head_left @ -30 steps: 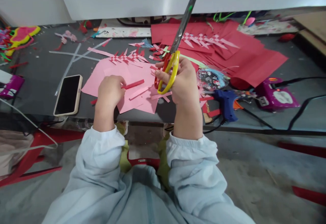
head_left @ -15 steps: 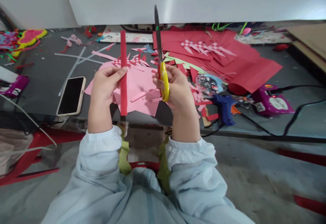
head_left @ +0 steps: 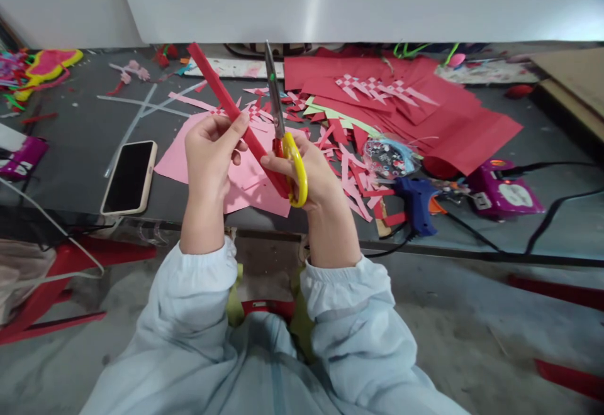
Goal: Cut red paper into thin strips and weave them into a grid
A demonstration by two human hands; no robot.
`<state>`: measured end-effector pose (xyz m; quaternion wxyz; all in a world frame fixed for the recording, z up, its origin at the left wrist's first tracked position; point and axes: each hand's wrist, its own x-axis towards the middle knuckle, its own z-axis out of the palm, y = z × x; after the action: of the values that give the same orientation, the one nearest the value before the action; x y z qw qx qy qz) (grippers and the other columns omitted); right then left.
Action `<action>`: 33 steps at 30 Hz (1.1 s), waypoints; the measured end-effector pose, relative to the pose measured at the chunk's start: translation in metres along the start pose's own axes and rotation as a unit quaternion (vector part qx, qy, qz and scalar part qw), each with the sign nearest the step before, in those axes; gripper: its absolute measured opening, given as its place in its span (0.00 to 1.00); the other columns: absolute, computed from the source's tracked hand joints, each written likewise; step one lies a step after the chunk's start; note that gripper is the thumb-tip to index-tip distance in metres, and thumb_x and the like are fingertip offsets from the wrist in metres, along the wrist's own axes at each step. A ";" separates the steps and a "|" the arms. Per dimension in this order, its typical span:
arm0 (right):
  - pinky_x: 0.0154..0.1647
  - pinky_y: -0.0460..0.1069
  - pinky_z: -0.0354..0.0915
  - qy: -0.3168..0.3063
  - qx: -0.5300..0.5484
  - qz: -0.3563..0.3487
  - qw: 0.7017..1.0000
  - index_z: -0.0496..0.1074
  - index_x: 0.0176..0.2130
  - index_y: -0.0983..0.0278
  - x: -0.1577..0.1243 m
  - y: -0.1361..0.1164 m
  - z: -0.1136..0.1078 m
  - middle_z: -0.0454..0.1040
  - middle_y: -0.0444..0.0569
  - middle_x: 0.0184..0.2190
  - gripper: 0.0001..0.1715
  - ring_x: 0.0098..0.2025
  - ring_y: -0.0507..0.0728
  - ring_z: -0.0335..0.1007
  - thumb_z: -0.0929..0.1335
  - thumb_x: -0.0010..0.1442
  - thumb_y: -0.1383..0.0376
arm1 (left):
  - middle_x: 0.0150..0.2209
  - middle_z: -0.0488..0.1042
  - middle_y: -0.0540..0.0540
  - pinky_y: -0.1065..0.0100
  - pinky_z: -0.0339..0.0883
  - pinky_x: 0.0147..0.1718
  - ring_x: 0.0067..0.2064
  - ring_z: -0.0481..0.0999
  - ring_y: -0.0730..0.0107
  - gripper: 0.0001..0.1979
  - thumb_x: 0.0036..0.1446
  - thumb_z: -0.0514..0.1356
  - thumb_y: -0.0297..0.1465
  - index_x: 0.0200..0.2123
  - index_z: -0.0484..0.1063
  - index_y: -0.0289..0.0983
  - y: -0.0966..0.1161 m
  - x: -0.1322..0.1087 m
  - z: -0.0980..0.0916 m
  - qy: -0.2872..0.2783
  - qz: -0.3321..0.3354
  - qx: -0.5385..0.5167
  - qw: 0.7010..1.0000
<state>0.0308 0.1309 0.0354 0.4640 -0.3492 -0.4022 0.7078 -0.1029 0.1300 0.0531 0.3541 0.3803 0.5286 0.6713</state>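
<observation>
My left hand (head_left: 211, 151) pinches a long red paper strip (head_left: 216, 85) between thumb and fingers. The strip slants from upper left down to lower right, its low end beside the scissors' handles. In my right hand (head_left: 314, 173) is a pair of scissors (head_left: 275, 94) with yellow and red handles, blades pointing up and away and looking closed. The right thumb lies close to the strip; whether it touches is hard to see. Beneath both hands, pink paper sheets (head_left: 177, 154) lie on the dark table (head_left: 70, 195), with checkered woven pieces and scraps behind them.
A phone (head_left: 129, 178) lies to the left. Red paper sheets (head_left: 481, 129) spread at the back right, with a woven piece (head_left: 372, 87) on top. A blue glue gun (head_left: 418, 206), its cord and a purple box (head_left: 504, 188) sit on the right. Paper scraps (head_left: 346, 179) lie near my right hand.
The red strip has gone from upright to slanted, its lower end now by the scissors. My left hand moved right and the scissors moved left and lower, bringing the hands closer.
</observation>
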 end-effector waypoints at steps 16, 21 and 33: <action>0.18 0.42 0.52 -0.028 -0.088 0.079 0.993 0.61 0.32 0.61 -0.008 -0.008 -0.007 0.64 0.30 0.16 0.32 0.17 0.44 0.56 0.80 0.33 0.67 | 0.16 0.69 0.54 0.78 0.51 0.11 0.16 0.63 0.84 0.14 0.47 0.73 0.31 0.18 0.73 0.36 0.008 0.017 -0.034 0.080 0.022 -0.012 0.996; 0.20 0.43 0.54 -0.052 -0.096 0.085 0.990 0.61 0.32 0.61 -0.006 -0.002 -0.012 0.65 0.31 0.17 0.32 0.18 0.45 0.59 0.80 0.33 0.67 | 0.17 0.68 0.54 0.75 0.53 0.14 0.17 0.62 0.83 0.15 0.49 0.73 0.33 0.17 0.72 0.38 0.009 0.019 -0.042 0.094 0.026 -0.001 0.995; 0.19 0.44 0.53 0.029 0.027 -0.020 0.999 0.61 0.30 0.61 0.006 0.009 -0.015 0.65 0.33 0.19 0.27 0.18 0.44 0.55 0.79 0.36 0.64 | 0.24 0.76 0.49 0.75 0.65 0.24 0.23 0.72 0.78 0.11 0.51 0.70 0.35 0.28 0.78 0.33 0.011 -0.004 -0.030 -0.302 -0.127 0.193 0.925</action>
<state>0.0382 0.1375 0.0201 0.4988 -0.3493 -0.3761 0.6984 -0.1282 0.1111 0.0582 0.4989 0.5556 0.5600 0.3589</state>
